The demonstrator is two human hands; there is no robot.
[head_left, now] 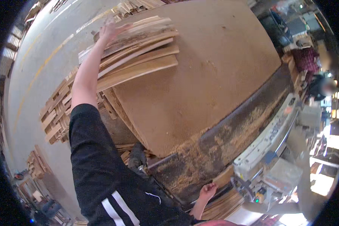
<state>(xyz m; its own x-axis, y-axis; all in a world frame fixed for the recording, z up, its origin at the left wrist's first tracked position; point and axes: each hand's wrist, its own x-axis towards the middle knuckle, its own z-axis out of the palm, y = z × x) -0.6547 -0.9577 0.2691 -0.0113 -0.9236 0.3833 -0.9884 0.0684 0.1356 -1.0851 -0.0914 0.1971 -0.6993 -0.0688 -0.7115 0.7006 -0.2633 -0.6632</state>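
Observation:
My left arm, in a black sleeve, stretches forward over a stack of long wooden boards lying along the left edge of a wide brown worktop. At the far side of that stack is my left hand, somewhat blurred, its fingers stretched out over the boards. Low in the view, my right hand has its fingers curled in beside a wooden piece at the machine. Whatever those fingers hold, if anything, I cannot make out.
A pale woodworking machine with a long rail stands at the right. Sawdust covers the dark machine bed. More boards lie below the machine, and stacked wood pieces stand at the left. Another person is at the far right.

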